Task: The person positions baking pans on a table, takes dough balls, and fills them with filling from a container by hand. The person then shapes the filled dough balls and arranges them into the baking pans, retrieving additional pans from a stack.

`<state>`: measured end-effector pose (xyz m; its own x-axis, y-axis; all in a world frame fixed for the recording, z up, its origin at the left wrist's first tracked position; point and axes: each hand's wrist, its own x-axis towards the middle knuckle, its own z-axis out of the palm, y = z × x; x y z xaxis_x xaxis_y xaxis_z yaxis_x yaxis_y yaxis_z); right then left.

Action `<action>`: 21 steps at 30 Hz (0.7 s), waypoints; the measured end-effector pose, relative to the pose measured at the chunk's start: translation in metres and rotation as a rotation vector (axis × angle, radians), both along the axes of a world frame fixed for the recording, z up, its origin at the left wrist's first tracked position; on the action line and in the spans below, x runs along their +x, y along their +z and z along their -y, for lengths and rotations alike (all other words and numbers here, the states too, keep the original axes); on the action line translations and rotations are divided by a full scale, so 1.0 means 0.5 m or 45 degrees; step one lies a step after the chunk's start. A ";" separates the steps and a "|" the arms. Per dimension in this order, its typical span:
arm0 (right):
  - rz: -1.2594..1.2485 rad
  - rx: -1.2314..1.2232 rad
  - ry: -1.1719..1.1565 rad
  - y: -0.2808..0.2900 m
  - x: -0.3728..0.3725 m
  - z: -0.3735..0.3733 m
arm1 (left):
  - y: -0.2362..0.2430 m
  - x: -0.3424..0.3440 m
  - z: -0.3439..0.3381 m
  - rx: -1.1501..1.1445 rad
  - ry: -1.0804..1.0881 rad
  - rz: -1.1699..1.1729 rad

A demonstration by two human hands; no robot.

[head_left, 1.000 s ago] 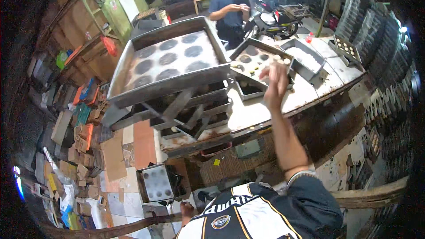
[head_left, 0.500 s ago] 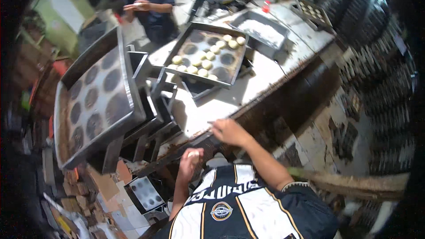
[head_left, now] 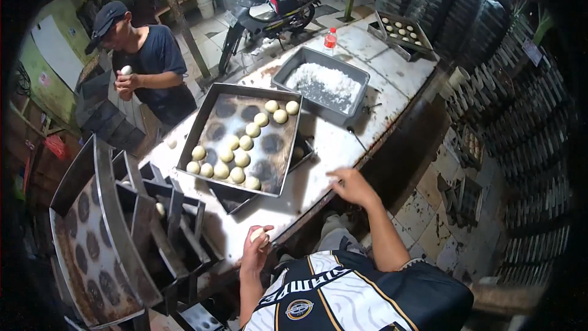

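A pale dough ball (head_left: 260, 233) sits in my left hand (head_left: 253, 253), whose fingers curl around it near the table's front edge. Out to the right, my right hand (head_left: 356, 188) hovers by the same edge, fingers apart and nothing visible in them. Ahead of both hands lies a metal tray (head_left: 214, 110) with round dark marks on its base and several dough balls (head_left: 246, 142) in it. It rests crookedly on another dark tray (head_left: 231, 199). Behind it is a grey tub (head_left: 361, 95) of white flour (head_left: 327, 83).
Empty trays (head_left: 125, 251) are stacked at a tilt on the left. A red-capped bottle (head_left: 331, 38) and another tray of dough balls (head_left: 401, 30) stand at the table's far end. Across the table a person (head_left: 153, 61) holds a dough ball. Tall tray stacks (head_left: 520, 141) line the right; a motorbike (head_left: 269, 15) is behind.
My view has swung up and left, bringing more of the room and the other person into sight. My left hand still holds the dough ball; my right hand is still out by the table edge.
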<state>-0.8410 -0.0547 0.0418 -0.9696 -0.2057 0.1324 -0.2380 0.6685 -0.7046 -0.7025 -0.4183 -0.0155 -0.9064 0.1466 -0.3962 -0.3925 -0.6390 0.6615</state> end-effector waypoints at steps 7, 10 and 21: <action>-0.223 0.382 -0.092 -0.036 -0.565 -0.278 | 0.031 -0.152 -0.147 -0.256 0.517 0.021; 0.158 0.734 0.143 -0.117 -0.771 -0.334 | 0.048 -0.204 -0.206 -0.379 0.568 0.185; 0.776 1.373 0.680 -0.228 -0.897 -0.293 | 0.100 -0.170 -0.314 -0.686 0.860 0.255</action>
<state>-1.2897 0.0920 -0.0723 -0.5851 -0.3007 -0.7531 -0.4808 0.8765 0.0236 -0.7874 -0.2614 0.0344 -0.6384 -0.6467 -0.4173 -0.1848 -0.3975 0.8988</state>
